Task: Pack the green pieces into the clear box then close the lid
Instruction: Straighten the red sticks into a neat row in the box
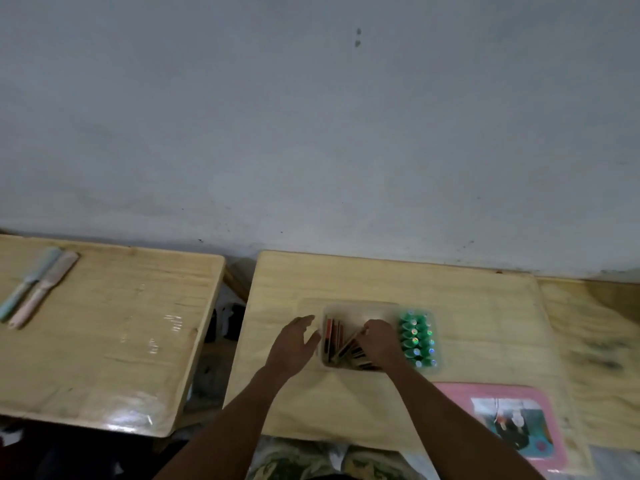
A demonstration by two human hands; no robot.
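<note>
Wall [311, 116], pale grey and scuffed, backs three light wooden tables; the middle table [485, 306] carries the clear box [360, 308], the green pieces [417, 337] packed in rows at its right end, and a pink mat [450, 391] nearer the person. Packing looks largely done. Right hand [381, 341], fingers curled onto flat slats [334, 337] leaning inside the box, seems to be settling them; left hand [294, 344], fingers spread and empty, hovers just beside the box's left wall. Lid closing is the likely next call, though the lid cannot be made out clearly.
</note>
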